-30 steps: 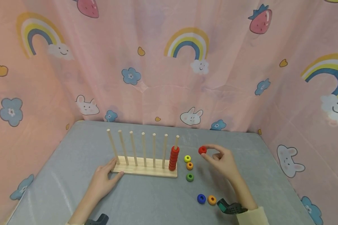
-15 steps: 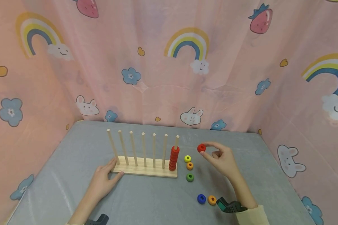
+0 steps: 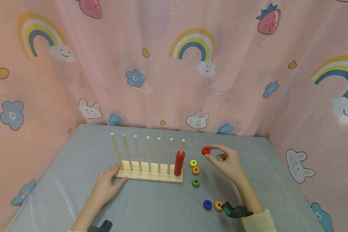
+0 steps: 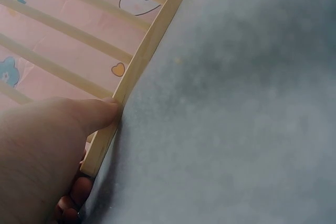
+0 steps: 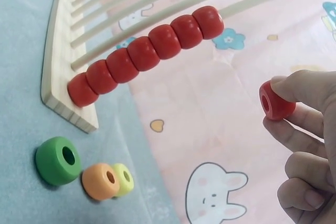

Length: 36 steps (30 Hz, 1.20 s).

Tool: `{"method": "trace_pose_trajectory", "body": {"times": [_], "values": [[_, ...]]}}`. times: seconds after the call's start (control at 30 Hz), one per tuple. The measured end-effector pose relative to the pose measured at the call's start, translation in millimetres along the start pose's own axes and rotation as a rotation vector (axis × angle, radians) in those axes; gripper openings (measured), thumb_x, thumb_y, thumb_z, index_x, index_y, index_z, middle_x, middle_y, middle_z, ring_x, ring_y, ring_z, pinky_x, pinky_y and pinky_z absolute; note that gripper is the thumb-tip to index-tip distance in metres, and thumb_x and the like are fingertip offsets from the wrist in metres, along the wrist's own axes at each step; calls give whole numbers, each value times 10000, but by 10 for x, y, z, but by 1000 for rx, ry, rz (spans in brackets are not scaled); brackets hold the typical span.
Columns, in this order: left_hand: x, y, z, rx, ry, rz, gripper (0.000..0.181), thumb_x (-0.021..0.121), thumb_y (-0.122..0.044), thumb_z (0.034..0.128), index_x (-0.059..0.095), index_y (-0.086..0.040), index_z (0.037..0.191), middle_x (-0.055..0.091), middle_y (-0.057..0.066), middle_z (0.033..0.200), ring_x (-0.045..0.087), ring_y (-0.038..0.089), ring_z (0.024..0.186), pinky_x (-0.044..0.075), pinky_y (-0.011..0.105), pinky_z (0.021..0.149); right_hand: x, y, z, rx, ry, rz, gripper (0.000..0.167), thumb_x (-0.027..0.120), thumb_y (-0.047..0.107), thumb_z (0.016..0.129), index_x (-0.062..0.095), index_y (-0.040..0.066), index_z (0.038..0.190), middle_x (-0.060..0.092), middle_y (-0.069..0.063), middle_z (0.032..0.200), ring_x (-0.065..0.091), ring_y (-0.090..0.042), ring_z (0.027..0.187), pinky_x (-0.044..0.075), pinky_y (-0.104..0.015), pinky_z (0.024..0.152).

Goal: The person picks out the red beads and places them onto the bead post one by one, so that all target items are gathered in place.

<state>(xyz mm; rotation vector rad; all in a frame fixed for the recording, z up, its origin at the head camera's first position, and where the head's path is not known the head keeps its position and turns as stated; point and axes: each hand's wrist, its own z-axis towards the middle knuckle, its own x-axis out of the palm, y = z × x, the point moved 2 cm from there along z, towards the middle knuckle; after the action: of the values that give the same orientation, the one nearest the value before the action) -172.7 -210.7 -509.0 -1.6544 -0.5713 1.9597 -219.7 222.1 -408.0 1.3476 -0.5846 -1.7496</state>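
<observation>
A wooden peg rack point(image 3: 150, 175) with several upright pegs stands on the table. Red beads point(image 3: 178, 163) are stacked on its rightmost peg, whose tip shows above them. My left hand point(image 3: 105, 187) holds the left end of the base, the thumb point(image 4: 100, 113) on its front edge and the other fingers partly hidden round the end. Between thumb and fingertips my right hand point(image 3: 227, 162) pinches a loose red bead point(image 5: 275, 100). That bead is in the air, to the right of the stack and apart from it, its hole showing in the right wrist view.
Right of the rack lie a yellow bead point(image 3: 193, 163), an orange bead point(image 3: 195, 170) and a green bead point(image 3: 195, 182). Nearer the front are a blue bead point(image 3: 207, 205) and another orange bead point(image 3: 218, 206), partly covered by the right wrist strap. A patterned pink curtain point(image 3: 162, 106) hangs behind.
My right hand has carried the red bead slightly left and up in the head view, nearer the rack. The left hand and the rack have stayed where they were.
</observation>
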Motion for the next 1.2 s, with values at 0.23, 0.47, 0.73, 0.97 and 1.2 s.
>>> {"method": "trace_pose_trajectory", "body": {"times": [0.23,0.47,0.73,0.97,1.2], "values": [[1,2,1,-9,2,0,702,790,-286,977,514,58,1522,505,229,1575,555,499,1276,486,660,1021,40,64,40,-56,0,15,315,854,154,921,773,106,1222,310,45,564,228,-18,432,236,-230,430],[-4,-2,1,-8,5,-2,707,789,-290,979,508,52,1530,502,223,1579,558,490,1258,493,648,1010,90,132,91,-80,7,18,318,851,142,922,774,97,1227,325,34,580,231,-22,435,242,-240,426],[10,18,6,-8,7,-1,707,783,-302,983,506,45,1534,498,214,1585,561,480,1245,497,644,1002,159,226,134,-135,22,59,298,847,123,922,781,109,1213,528,-17,734,269,-29,428,261,-237,417],[2,4,10,-17,18,-5,713,784,-309,983,505,41,1537,501,220,1583,558,487,1256,492,649,1010,208,323,160,-172,31,62,296,839,88,918,779,91,1208,690,-79,945,280,-39,433,273,-237,415],[6,10,8,-21,21,0,716,782,-309,984,499,40,1542,497,218,1588,555,480,1266,492,650,1013,238,426,172,-197,32,54,312,845,69,904,776,61,1209,709,-79,1000,302,-50,424,293,-239,414]]}}
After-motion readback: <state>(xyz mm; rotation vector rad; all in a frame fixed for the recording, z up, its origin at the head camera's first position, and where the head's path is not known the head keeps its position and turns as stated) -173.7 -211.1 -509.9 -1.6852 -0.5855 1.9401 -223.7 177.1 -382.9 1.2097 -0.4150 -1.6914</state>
